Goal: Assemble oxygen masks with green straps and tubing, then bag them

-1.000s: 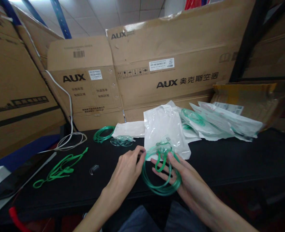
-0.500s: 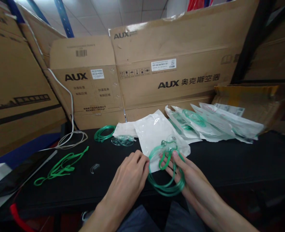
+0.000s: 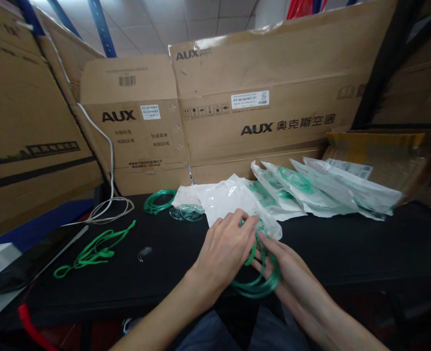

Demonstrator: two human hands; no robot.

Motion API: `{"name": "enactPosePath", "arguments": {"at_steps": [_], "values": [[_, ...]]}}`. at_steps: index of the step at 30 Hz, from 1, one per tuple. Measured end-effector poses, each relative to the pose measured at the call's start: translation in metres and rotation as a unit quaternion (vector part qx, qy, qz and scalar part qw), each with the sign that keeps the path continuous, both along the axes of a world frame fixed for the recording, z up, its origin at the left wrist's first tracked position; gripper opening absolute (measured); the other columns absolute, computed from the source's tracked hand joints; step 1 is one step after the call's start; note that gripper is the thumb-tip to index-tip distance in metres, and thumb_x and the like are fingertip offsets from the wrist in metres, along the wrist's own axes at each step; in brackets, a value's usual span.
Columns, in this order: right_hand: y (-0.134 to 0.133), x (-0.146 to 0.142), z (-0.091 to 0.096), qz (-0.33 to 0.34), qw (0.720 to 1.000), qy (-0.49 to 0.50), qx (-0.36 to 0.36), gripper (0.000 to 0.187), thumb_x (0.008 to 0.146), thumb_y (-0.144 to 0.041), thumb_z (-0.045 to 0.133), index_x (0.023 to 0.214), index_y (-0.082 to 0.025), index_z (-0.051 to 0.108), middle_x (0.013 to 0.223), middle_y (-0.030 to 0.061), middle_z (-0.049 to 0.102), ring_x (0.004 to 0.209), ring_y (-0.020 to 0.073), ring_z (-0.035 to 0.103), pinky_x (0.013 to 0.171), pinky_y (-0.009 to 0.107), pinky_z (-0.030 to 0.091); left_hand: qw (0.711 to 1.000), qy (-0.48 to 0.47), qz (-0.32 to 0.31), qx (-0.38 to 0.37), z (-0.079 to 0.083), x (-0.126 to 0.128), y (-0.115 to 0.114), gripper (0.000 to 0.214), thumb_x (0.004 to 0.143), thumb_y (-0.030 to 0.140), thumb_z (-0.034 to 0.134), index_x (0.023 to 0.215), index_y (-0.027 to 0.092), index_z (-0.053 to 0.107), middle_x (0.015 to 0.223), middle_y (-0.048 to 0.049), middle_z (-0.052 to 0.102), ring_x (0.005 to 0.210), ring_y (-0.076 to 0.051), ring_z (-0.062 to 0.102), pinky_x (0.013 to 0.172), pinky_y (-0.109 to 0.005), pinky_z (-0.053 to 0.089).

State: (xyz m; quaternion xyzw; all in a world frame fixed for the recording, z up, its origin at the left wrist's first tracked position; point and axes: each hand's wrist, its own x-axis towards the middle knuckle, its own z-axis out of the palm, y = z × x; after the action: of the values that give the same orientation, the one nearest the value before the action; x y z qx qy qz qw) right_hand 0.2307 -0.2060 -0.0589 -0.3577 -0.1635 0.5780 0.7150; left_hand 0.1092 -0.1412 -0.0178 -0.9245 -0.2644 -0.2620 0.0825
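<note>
A coil of clear green tubing (image 3: 261, 291) hangs from my right hand (image 3: 290, 265), whose thumb and fingers are closed around it. My left hand (image 3: 224, 253) reaches over the top of the coil, fingers curled and pressed on the tubing there. A bright green strap (image 3: 252, 254) loops down between the two hands. The clear piece at the top of the coil is mostly hidden by my left fingers. Just behind my hands, a white pouch (image 3: 218, 197) lies on the black table (image 3: 127, 292).
Left of the pouch are another green tubing coil (image 3: 159, 201) and a clear greenish mask (image 3: 191, 212). Green straps (image 3: 98, 251) and a small clear part (image 3: 144, 253) lie farther left. Several filled pouches (image 3: 299, 183) lean at right, before cardboard panels (image 3: 215, 73). A white cable (image 3: 111, 161) hangs at left.
My left hand has moved right and up from the coil's left side, onto its top, covering the clear piece. My right hand still holds the coil in about the same place.
</note>
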Motion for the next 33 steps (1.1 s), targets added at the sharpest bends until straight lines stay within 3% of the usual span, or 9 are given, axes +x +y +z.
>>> {"name": "enactPosePath", "arguments": {"at_steps": [9, 13, 17, 22, 28, 31, 33], "values": [[0.009, -0.006, -0.006, -0.023, 0.999, 0.014, 0.046, 0.017, 0.071, -0.02, 0.081, 0.085, -0.018, 0.073, 0.096, 0.0052, 0.079, 0.099, 0.0232, 0.073, 0.087, 0.033, 0.06, 0.989, -0.072, -0.101, -0.077, -0.01, 0.0, -0.005, 0.015, 0.104, 0.021, 0.045, 0.109, 0.02, 0.059, 0.105, -0.0041, 0.063, 0.097, -0.018, 0.063, 0.09, -0.032, 0.055], [0.008, -0.007, -0.001, -0.009, 0.999, 0.026, 0.035, 0.013, 0.07, -0.019, 0.08, 0.08, -0.019, 0.072, 0.09, 0.0048, 0.079, 0.097, 0.0237, 0.073, 0.086, 0.033, 0.06, 0.991, -0.083, -0.062, -0.082, -0.017, 0.004, -0.01, 0.015, 0.103, 0.018, 0.044, 0.111, 0.02, 0.057, 0.105, -0.0052, 0.061, 0.095, -0.021, 0.063, 0.086, -0.036, 0.057], [0.001, -0.003, 0.01, 0.048, 0.996, 0.069, 0.027, 0.007, 0.073, -0.024, 0.071, 0.079, -0.02, 0.073, 0.09, 0.006, 0.079, 0.097, 0.0256, 0.073, 0.088, 0.037, 0.059, 0.994, -0.076, -0.017, -0.082, -0.021, 0.009, -0.011, 0.017, 0.104, 0.017, 0.04, 0.111, 0.019, 0.056, 0.103, -0.0063, 0.061, 0.093, -0.022, 0.063, 0.084, -0.039, 0.058], [-0.008, -0.003, 0.012, 0.087, 0.992, 0.078, 0.042, 0.016, 0.073, -0.03, 0.065, 0.085, -0.022, 0.074, 0.095, 0.0074, 0.078, 0.102, 0.0283, 0.071, 0.094, 0.044, 0.056, 0.992, -0.078, 0.002, -0.096, -0.021, 0.011, -0.009, 0.017, 0.103, 0.017, 0.041, 0.108, 0.019, 0.057, 0.102, -0.0053, 0.06, 0.093, -0.021, 0.063, 0.086, -0.039, 0.058], [-0.026, -0.001, -0.003, 0.124, 0.992, 0.015, -0.004, 0.035, 0.074, -0.041, 0.077, 0.102, -0.021, 0.073, 0.098, 0.008, 0.078, 0.096, 0.0269, 0.073, 0.095, 0.044, 0.054, 0.994, -0.075, -0.007, -0.084, -0.019, 0.008, -0.008, 0.016, 0.103, 0.018, 0.042, 0.109, 0.02, 0.056, 0.104, -0.0047, 0.06, 0.094, -0.021, 0.063, 0.086, -0.038, 0.058], [-0.037, 0.004, -0.002, 0.143, 0.985, -0.101, -0.012, 0.048, 0.076, -0.042, 0.082, 0.117, -0.022, 0.068, 0.102, 0.0078, 0.078, 0.095, 0.0249, 0.073, 0.089, 0.04, 0.056, 0.995, -0.059, -0.025, -0.071, -0.015, 0.007, -0.007, 0.016, 0.103, 0.016, 0.044, 0.112, 0.018, 0.056, 0.109, -0.0058, 0.06, 0.098, -0.021, 0.063, 0.088, -0.037, 0.058], [-0.039, 0.009, 0.0, 0.168, 0.965, -0.199, 0.011, 0.057, 0.077, -0.043, 0.082, 0.126, -0.022, 0.062, 0.101, 0.008, 0.077, 0.091, 0.0235, 0.073, 0.079, 0.035, 0.058, 0.995, -0.05, -0.032, -0.076, -0.014, 0.006, -0.008, 0.017, 0.103, 0.016, 0.044, 0.114, 0.018, 0.056, 0.111, -0.0061, 0.06, 0.101, -0.021, 0.063, 0.089, -0.036, 0.058]]}}
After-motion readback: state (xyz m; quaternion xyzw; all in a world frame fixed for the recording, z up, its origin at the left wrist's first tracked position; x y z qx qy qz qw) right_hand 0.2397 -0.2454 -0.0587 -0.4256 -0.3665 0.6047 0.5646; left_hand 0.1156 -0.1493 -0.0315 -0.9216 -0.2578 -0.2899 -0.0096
